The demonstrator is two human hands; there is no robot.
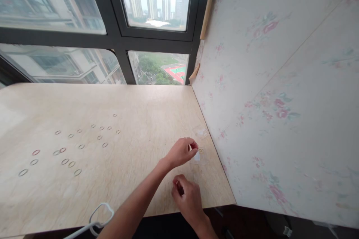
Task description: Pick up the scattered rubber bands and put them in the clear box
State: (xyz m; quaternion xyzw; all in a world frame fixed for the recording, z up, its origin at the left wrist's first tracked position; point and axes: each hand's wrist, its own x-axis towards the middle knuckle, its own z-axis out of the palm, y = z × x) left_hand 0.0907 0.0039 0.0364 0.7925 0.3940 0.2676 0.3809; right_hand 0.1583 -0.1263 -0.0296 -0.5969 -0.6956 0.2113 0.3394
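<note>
My left hand point(183, 152) reaches across to the right side of the tabletop. Its thumb and index finger are pinched together at a small clear plastic box point(204, 160) with a white label. Some small yellowish rings point(201, 151) show in the box right at those fingertips; whether one is between them I cannot make out. Closer to the table's front edge, my right hand point(188, 197) is curled, thumb against index finger, and anything inside it is hidden. Several thin rings like small elastic bands point(81, 146) lie scattered on the left, mostly grey-green, with a red ring point(36, 152) among them.
The pale marbled tabletop point(146, 119) meets a flowered wall point(269, 93) on the right and dark-framed windows point(157, 41) behind. A clear lid-like piece point(201, 131) lies beyond the box. A looped white cable point(104, 206) rests at the front edge, left of my left forearm.
</note>
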